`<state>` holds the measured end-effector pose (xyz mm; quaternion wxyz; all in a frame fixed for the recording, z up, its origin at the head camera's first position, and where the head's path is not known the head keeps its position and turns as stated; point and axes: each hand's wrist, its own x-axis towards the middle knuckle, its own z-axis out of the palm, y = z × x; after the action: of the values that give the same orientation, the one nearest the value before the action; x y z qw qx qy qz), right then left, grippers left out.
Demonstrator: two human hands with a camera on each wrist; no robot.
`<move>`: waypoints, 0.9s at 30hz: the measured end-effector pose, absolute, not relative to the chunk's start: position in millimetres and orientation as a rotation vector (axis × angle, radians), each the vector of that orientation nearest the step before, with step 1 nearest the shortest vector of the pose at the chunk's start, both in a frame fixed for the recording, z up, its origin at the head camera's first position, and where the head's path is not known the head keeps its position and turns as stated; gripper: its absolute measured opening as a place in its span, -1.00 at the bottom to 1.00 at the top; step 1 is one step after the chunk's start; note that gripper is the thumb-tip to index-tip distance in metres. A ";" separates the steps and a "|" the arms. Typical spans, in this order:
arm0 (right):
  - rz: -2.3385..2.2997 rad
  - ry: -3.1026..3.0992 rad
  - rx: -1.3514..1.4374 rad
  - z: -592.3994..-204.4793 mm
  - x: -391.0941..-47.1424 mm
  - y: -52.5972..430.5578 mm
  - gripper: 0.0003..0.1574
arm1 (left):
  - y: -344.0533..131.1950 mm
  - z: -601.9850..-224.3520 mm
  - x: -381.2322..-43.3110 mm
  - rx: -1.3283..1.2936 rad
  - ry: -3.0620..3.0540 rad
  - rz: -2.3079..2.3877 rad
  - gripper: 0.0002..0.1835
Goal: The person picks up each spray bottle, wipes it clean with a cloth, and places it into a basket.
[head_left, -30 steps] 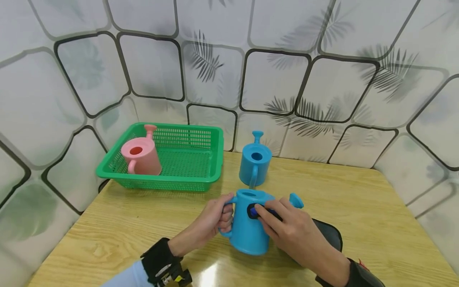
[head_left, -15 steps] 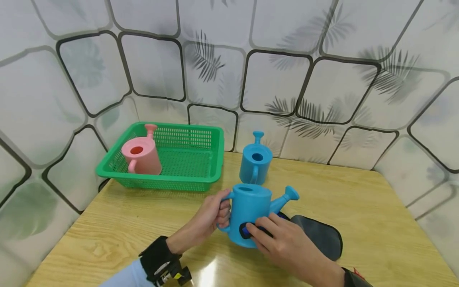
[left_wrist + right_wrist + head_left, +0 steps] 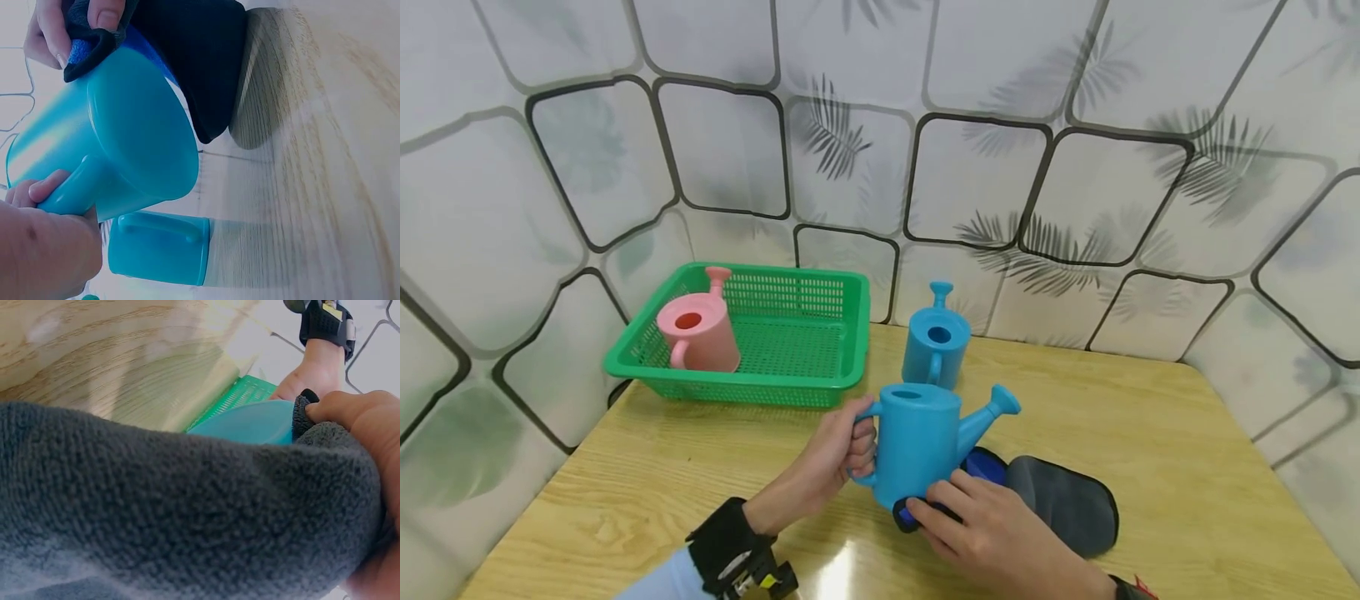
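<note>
Head view, nearest first: the right hand curls its fingers and thumb on the edge of a dark grey textured cloth with black trim and a bright blue face, pressing it to the lower wall of a sky-blue watering can, just at the base. The left hand wraps closely round that can's loop handle, so the body lies directly to the right of this grip, and the spout slants up towards the right. The left wrist view shows the can tilted, its round underside turned to the camera. The rest of the cloth spreads out beyond the right hand, under and beside the spout; whether its far end touches the tabletop is hard to tell.

Counted up, there are three watering cans, two blue and one pink, with one cloth and one basket.

Behind the held can, near it, the second blue watering can stands upright, spout pointing away. At the left rear sits a green rectangular plastic mesh basket, its left end at the table's left edge. The pink watering can leans slightly in its left part, with free room to its right.

Bare wood-grain tabletop stretches right of the cloth to the slanting right edge. Its far edge meets a white backdrop printed with dark rounded outlines and grey leaves.
</note>
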<state>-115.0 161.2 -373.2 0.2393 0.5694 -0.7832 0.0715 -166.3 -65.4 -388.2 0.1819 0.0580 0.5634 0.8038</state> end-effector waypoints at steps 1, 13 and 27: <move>0.176 -2.139 1.563 -373.0 -114.9 161.4 -0.69 | -65.5 -388.1 -166.2 0.166 1.589 2.269 -0.47; 0.285 -2.105 1.476 -371.0 -115.8 162.3 -0.64 | -65.1 -389.4 -165.2 0.212 1.586 2.239 -0.46; 0.406 -2.053 1.288 -358.0 -124.0 168.5 -0.50 | -59.5 -393.6 -161.6 0.209 1.615 2.175 -0.44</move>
<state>-124.0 168.5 -358.0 0.3356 0.4937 -0.7870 0.1555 -161.6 -59.5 -393.6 0.2109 0.0750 0.5810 0.7826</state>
